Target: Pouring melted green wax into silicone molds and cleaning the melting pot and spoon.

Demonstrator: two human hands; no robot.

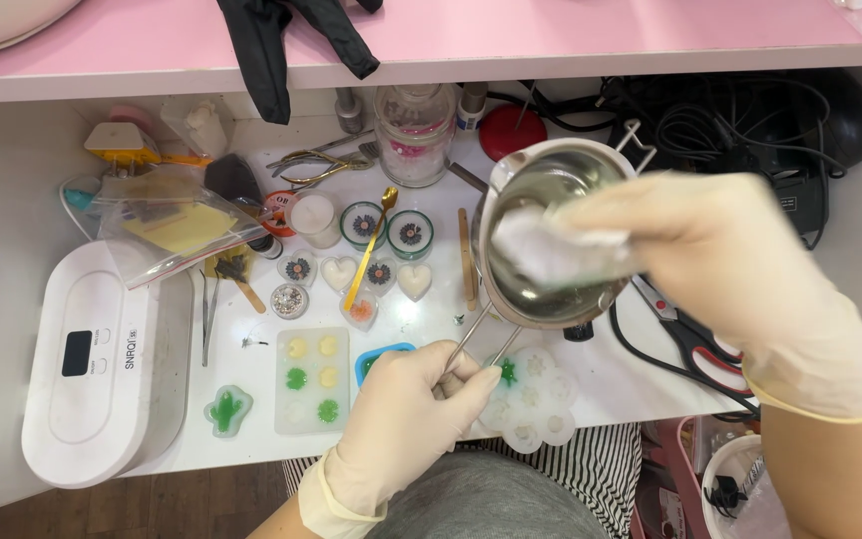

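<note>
Moulds (312, 380), jars (410, 234), scissors (695, 344) crowd table (251, 444); open room only above.

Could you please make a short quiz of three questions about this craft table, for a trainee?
1. True or false: the left hand grips the wire handle of the steel pot.
2. What does the right hand press into the pot? A) a white tissue B) a gold spoon C) the scissors
3. Fill in: the green cactus mould lies between the white machine and the ____ silicone mould with yellow and green flowers.

Key
1. True.
2. A: the white tissue; the gold spoon and the scissors lie on the table.
3. Rectangular.
</note>
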